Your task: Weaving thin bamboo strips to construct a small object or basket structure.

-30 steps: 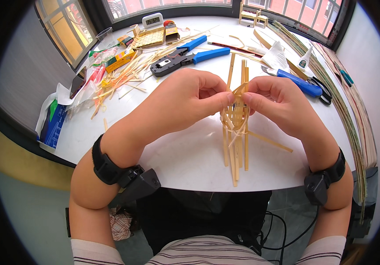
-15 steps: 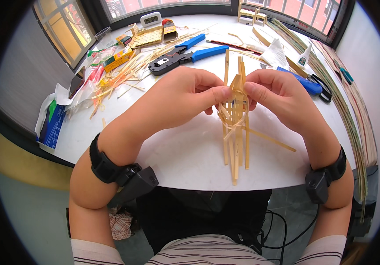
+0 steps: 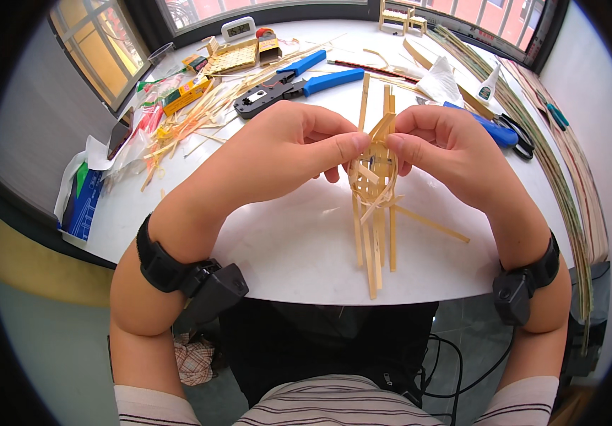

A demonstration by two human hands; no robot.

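Observation:
Between my hands is a small woven piece of bamboo strips (image 3: 379, 168), with long flat strips sticking out toward and away from me and thin strips curved around its middle. My left hand (image 3: 323, 142) pinches its left far side between thumb and fingers. On the opposite side, my right hand (image 3: 434, 145) pinches a strip, thumb pointing left. A bent strip end (image 3: 384, 126) rises between the two thumbs. One loose strip (image 3: 434, 224) slants out to the right. The fingertips behind the weave are partly hidden.
Crimping pliers with blue handles (image 3: 299, 84) lie beyond my left hand, near scattered bamboo slivers (image 3: 199, 117). Right of my right hand are black scissors (image 3: 517, 135), a glue bottle (image 3: 488, 84) and crumpled tissue (image 3: 441, 82). Long bamboo strips (image 3: 554, 163) run along the right edge.
The bent strip between my thumbs now leans more to the right, and my right thumb has come slightly closer to the left one. A short strip shows across the weave's middle.

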